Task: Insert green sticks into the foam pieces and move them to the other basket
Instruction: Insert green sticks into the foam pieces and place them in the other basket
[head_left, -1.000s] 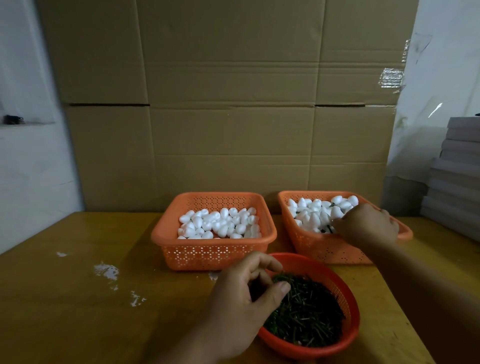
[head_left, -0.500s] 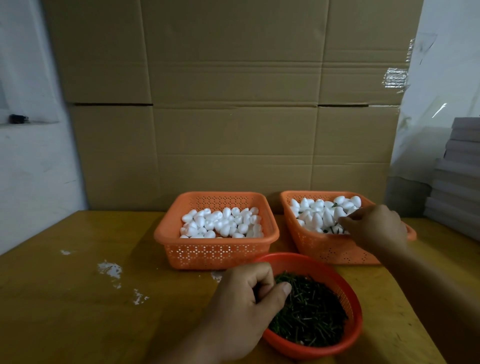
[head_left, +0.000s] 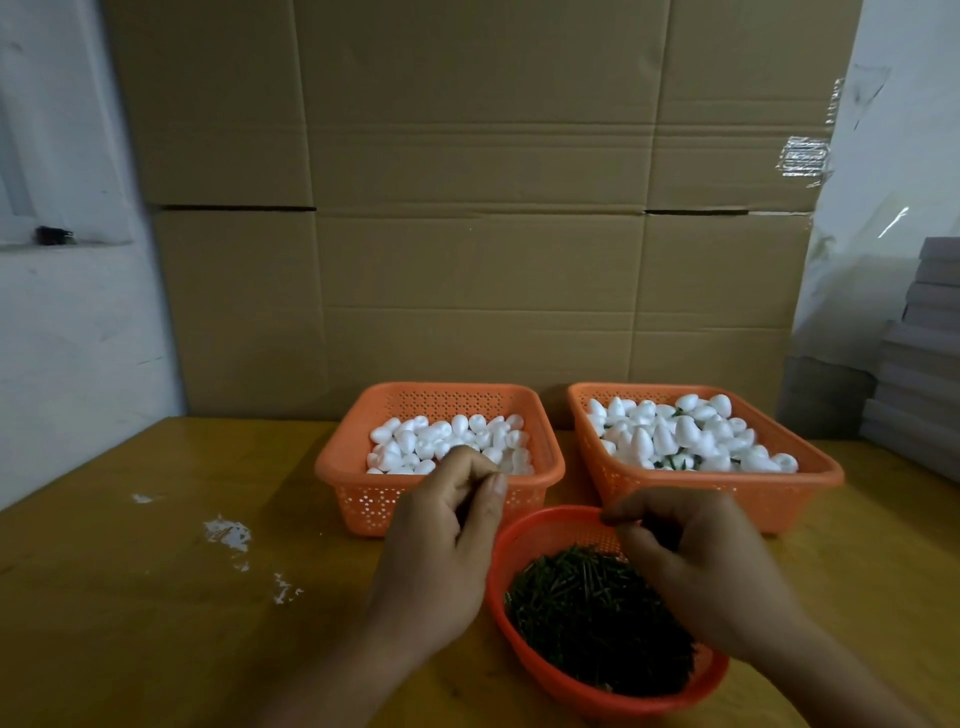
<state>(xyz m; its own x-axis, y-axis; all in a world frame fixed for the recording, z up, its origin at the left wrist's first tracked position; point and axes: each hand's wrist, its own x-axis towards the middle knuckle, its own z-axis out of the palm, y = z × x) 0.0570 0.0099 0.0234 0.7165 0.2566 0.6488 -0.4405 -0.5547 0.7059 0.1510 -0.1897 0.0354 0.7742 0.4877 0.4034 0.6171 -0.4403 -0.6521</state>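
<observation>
Two orange baskets (head_left: 363, 470) of white foam pieces (head_left: 449, 441) stand behind our red bowl (head_left: 524, 540) of green sticks (head_left: 592, 613), while our left hand (head_left: 441, 551) and right hand (head_left: 696, 561) curl above it, their hold unclear.

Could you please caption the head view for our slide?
Both hands, left hand and right hand, hover above a round red basket of green sticks.
</observation>
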